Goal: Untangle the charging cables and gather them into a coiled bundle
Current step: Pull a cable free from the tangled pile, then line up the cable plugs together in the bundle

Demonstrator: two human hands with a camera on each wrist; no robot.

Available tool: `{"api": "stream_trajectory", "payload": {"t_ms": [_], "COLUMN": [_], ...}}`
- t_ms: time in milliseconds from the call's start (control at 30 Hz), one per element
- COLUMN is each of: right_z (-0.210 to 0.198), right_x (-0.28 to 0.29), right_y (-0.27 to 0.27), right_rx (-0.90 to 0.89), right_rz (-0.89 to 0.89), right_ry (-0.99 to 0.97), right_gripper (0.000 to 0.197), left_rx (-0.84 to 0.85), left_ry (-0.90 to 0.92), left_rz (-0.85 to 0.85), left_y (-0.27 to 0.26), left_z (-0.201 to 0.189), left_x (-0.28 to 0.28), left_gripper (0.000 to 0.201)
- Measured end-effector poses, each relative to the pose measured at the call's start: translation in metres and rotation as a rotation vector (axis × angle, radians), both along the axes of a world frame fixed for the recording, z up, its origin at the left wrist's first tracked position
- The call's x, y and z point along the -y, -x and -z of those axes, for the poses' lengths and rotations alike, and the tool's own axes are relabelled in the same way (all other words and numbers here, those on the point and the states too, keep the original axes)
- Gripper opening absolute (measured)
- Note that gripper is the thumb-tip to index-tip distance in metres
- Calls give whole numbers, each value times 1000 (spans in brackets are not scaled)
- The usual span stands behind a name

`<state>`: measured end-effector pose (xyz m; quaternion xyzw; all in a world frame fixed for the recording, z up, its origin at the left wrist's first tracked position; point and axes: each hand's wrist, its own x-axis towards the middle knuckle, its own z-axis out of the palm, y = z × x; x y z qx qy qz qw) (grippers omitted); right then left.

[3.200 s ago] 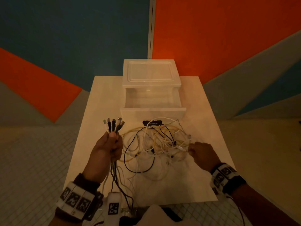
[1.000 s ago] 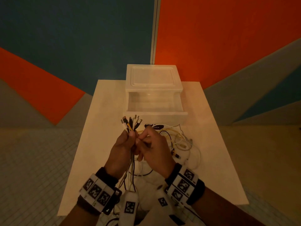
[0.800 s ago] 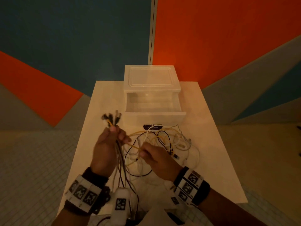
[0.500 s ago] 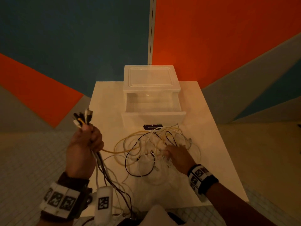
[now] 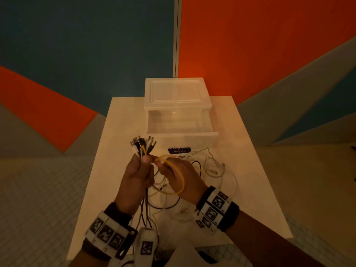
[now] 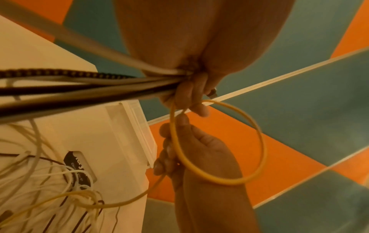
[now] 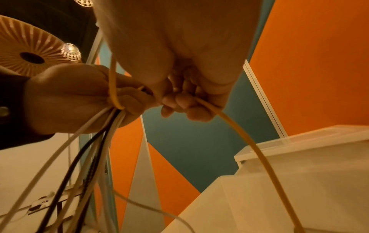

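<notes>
My left hand is raised over the table and grips a bunch of cables just below their plugs, which fan out above the fist. The black and white cords hang down from that fist. Right beside it, my right hand pinches a yellow cable that arcs in a loop over its back. That loop shows wide in the left wrist view. The yellow cable trails from my right fingers to the table. A loose tangle of white, black and yellow cables lies behind my hands.
A white plastic drawer unit stands at the back of the white table, its drawer pulled open and bearing a dark label. Tiled floor drops away on both sides of the table.
My left hand swung back from the left edge to the middle. My right hand rose off the tangle with the yellow cable and came up against the left, forming a loop.
</notes>
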<state>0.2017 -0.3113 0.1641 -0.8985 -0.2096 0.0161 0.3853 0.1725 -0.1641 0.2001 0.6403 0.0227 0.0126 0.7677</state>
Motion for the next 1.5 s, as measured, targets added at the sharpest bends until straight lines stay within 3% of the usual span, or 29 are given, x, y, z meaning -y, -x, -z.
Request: {"api": "stream_trajectory", "payload": {"t_ms": [133, 233, 433, 500, 567, 667, 767, 867, 1033, 1100, 1167, 1333, 1500], "right_z": [7, 34, 107, 117, 113, 83, 47, 15, -11, -9, -6, 5, 43], "right_x": [6, 32, 91, 101, 105, 88, 60, 35, 12, 9, 8, 17, 71], "right_y": [7, 7, -15, -21, -24, -28, -25, -18, -5, -1, 3, 19, 49], "right_rx": [-46, -148, -353, -350, -299, -136, -66, 0, 55, 52, 34, -97, -191], "right_rz": [-51, -107, 7, 105, 180, 218, 132, 45, -48, -67, -66, -130, -45], "right_ry": [-68, -72, 360, 523, 577, 397, 105, -32, -58, 0, 18, -6, 15], "right_gripper": [35, 25, 12, 15, 18, 22, 23, 21, 25, 25, 19, 31, 31], "left_rx": [63, 133, 246, 274, 216, 24, -77, -132, -152, -131, -114, -118, -121], "left_ry": [-35, 135, 275, 389, 309, -41, -164, -104, -55, 7, 69, 148, 189], "left_rz": [-37, -64, -139, -77, -121, -172, -25, 103, 38, 22, 42, 99, 53], "left_y": [2, -5, -5, -7, -7, 1, 5, 3, -8, -12, -12, -10, -14], "left_z": [-1, -18, -36, -37, -36, -26, -6, 6, 9, 9, 8, 12, 4], "left_x": [-6, -37, -102, -118, -123, -96, -55, -25, -9, -9, -10, -15, -54], "left_gripper": [29, 24, 32, 29, 28, 24, 24, 31, 33, 35, 25, 20, 23]}}
